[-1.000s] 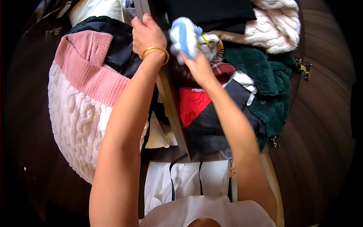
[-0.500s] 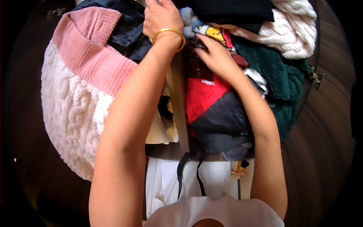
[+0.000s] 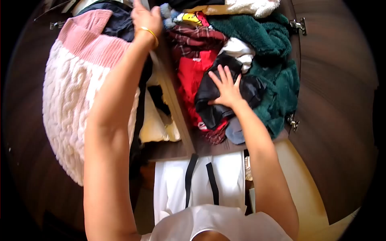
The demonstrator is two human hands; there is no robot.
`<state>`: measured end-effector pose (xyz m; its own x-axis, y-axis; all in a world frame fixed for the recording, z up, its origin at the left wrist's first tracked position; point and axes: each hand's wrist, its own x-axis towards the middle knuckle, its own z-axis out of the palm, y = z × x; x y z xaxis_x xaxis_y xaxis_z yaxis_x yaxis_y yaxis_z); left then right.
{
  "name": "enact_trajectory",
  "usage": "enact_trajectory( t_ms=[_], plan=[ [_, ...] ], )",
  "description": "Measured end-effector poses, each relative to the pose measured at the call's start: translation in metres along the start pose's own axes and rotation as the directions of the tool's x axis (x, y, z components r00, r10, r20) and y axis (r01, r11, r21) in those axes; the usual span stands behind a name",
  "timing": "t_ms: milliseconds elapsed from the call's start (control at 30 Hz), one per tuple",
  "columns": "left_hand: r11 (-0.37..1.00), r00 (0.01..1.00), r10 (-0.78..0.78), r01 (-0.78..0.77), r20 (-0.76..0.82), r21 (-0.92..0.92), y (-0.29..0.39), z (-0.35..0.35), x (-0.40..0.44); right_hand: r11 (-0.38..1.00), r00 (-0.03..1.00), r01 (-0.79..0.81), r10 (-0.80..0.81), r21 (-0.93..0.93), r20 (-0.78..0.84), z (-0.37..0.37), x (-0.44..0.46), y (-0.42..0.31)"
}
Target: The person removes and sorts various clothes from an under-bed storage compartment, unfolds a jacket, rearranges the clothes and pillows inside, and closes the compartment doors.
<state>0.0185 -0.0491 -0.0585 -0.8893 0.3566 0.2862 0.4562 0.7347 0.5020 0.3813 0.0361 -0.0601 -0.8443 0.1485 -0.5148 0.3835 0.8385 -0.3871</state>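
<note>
My right hand (image 3: pixel 229 89) lies flat, fingers spread, on a crumpled shiny black garment (image 3: pixel 207 90). Around that garment are red clothing (image 3: pixel 187 80), a dark red plaid cloth (image 3: pixel 195 40), a white cloth (image 3: pixel 240 50) and fluffy dark green fabric (image 3: pixel 265 44). My left hand (image 3: pixel 146 19), with a gold bangle on its wrist, is at the far end of the wooden divider (image 3: pixel 177 120). Its thumb and fingers straddle the divider's edge; the fingertips are partly cut off by the frame. Beside it on the left lies a dark shiny garment (image 3: pixel 116 22).
A pink and white knitted fleece (image 3: pixel 76 84) hangs over the left side. Pale yellow items (image 3: pixel 152 124) sit left of the divider. An open dark wooden door (image 3: pixel 333 100) with metal hinges (image 3: pixel 298 26) stands at right. White fleece (image 3: pixel 249 6) lies at the back.
My right hand has come back from the colourful clothes onto the black garment, which is now bunched up. The plaid cloth shows more. The view has shifted, and my left hand stays by the divider.
</note>
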Motion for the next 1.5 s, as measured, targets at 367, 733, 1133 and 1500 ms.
enact_trajectory(
  t_ms=[367,733,1133,1500],
  plan=[
    [0.952,0.730,-0.196,0.302,0.655,-0.052,0.131,-0.122,-0.293,0.838,0.855,-0.067,0.328,0.542,-0.401,-0.011,-0.194,0.004],
    [0.428,0.475,-0.461,0.859,0.749,-0.282,0.138,-0.107,-0.248,-0.210,0.846,-0.098,0.497,0.973,0.192,0.012,-0.243,-0.039],
    [0.784,0.823,-0.019,0.365,0.568,-0.503,0.192,-0.198,-0.083,0.378,0.805,-0.028,0.557,0.925,-0.203,0.016,-0.217,-0.052],
    [0.974,0.728,0.228,-0.174,0.647,-0.148,0.167,-0.102,-0.204,0.888,0.893,-0.450,0.450,0.091,0.028,0.008,-0.190,0.004]
  ],
)
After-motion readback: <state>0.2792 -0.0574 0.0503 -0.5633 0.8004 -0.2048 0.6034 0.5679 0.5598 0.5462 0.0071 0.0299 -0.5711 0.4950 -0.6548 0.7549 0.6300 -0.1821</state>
